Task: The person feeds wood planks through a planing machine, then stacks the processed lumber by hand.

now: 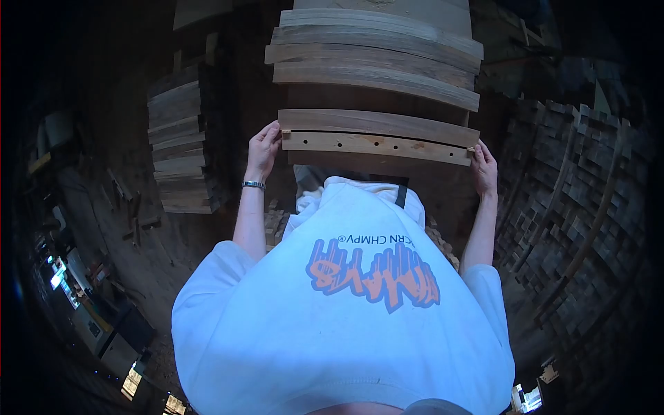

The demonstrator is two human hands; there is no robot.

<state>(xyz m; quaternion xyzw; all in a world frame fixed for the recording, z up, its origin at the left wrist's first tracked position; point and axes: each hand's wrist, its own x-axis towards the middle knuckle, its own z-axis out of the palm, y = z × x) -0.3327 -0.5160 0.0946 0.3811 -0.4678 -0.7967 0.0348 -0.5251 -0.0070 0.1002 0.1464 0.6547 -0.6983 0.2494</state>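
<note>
Two long wooden pieces lie close together across the front, with a dark gap between them. The nearer board (pixel 360 144) has several dark round holes and a small tab at each end; the plain board (pixel 373 123) is just beyond it. At the left end, my left hand (pixel 263 149) has its fingers closed on the small tab. My right hand (pixel 483 166) is closed on the tab at the right end. Further forward, several stacked planks (pixel 373 62) lie side by side on a pale surface.
A stack of boards (pixel 178 145) stands at the left. Large piles of wood blocks (pixel 560 180) fill the right side. Wood scraps (pixel 131 207) lie on the floor at the left, and a dark box (pixel 131 328) is at the lower left.
</note>
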